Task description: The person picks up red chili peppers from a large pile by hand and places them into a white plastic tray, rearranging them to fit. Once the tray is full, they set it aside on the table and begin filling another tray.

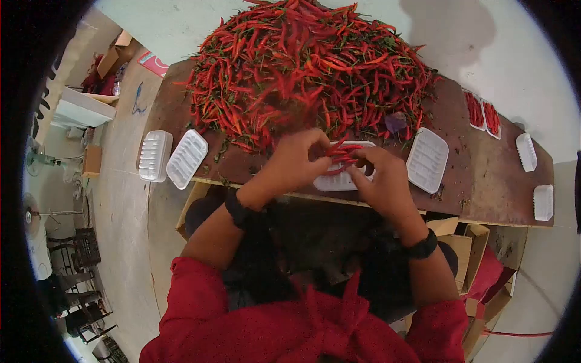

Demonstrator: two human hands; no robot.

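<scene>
A white foam tray (pixel 339 183) lies at the table's front edge, with several red chili peppers (pixel 342 151) in a small bunch over it. My left hand (pixel 296 160) reaches in from the left, thumb and fingers curled around the stem-side ends of these chilies. From the right, my right hand (pixel 384 178) pinches the same bunch between thumb and fingers. The fingers partly cover the tray and the chilies. Just behind both hands rises a large heap of red chilies (pixel 315 66) with green stems and leaves.
Stacked white trays (pixel 155 156) and a tilted tray (pixel 187 158) are on the left. Another tray (pixel 428 160) lies right of my hands. Chili-filled trays (pixel 491 120) and small tray stacks (pixel 526 152) stand far right. Cardboard boxes (pixel 475 257) sit below the table's right side.
</scene>
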